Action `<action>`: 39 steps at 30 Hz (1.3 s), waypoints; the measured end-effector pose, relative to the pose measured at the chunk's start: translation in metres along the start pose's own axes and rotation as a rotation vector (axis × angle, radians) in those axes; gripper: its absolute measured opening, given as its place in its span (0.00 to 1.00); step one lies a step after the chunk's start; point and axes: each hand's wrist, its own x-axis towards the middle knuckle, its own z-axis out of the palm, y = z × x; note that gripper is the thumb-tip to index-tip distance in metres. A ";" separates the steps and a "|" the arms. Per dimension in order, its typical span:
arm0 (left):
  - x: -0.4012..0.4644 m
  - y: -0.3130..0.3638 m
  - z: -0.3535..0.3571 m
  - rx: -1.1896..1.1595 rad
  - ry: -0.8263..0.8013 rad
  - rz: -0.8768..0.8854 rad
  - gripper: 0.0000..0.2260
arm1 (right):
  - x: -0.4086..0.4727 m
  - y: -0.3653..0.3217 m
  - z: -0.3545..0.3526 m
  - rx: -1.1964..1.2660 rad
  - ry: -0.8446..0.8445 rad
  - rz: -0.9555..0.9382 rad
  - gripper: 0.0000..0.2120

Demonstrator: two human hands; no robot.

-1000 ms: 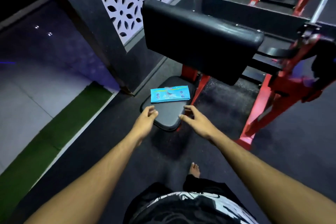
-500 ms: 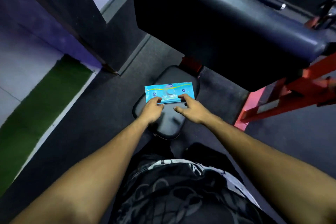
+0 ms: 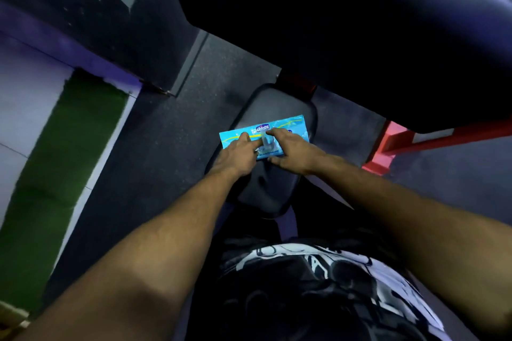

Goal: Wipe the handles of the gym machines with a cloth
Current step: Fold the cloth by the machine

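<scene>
A blue packet of wipes (image 3: pixel 279 133) lies flat on the black padded seat (image 3: pixel 266 188) of a gym machine, across its far half, with the long side running from left to right. Both hands are on the packet. The left hand (image 3: pixel 235 156) covers its left part, fingers reaching forward over the top face and curved down on it, so this grip seems to press and hold the packet in place. The right hand (image 3: pixel 293 152) comes from the right side, and its forefinger and thumb meet at the middle of the packet, where a small pale flap or sheet (image 3: pixel 267 142) stands up between the two hands. The picture is blurred there, so I cannot tell surely if the right grip is clamped on this flap or only touches it.

Above the seat a large black pad (image 3: pixel 360 36) of the machine fills the upper right of the view. A red frame (image 3: pixel 393 144) of the machine stands on the dark rubber floor (image 3: pixel 177 141) to the right of the seat. On the left runs a strip of green turf (image 3: pixel 63 163) beside pale floor tiles (image 3: pixel 19 108). At the bottom the person's black and white patterned shirt (image 3: pixel 318 285) shows between the two forearms.
</scene>
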 end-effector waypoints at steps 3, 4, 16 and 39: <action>0.007 0.006 0.001 0.008 0.019 -0.026 0.16 | 0.010 0.003 -0.008 -0.073 -0.059 -0.024 0.34; 0.010 0.009 0.003 -0.003 0.034 -0.031 0.16 | 0.012 0.006 -0.007 -0.082 -0.079 -0.023 0.34; 0.028 0.031 0.005 -0.187 0.284 -0.175 0.15 | 0.006 0.040 0.021 -0.089 -0.167 0.137 0.33; -0.045 0.004 -0.055 -1.358 0.108 0.051 0.07 | 0.001 -0.026 -0.006 0.708 0.118 0.065 0.24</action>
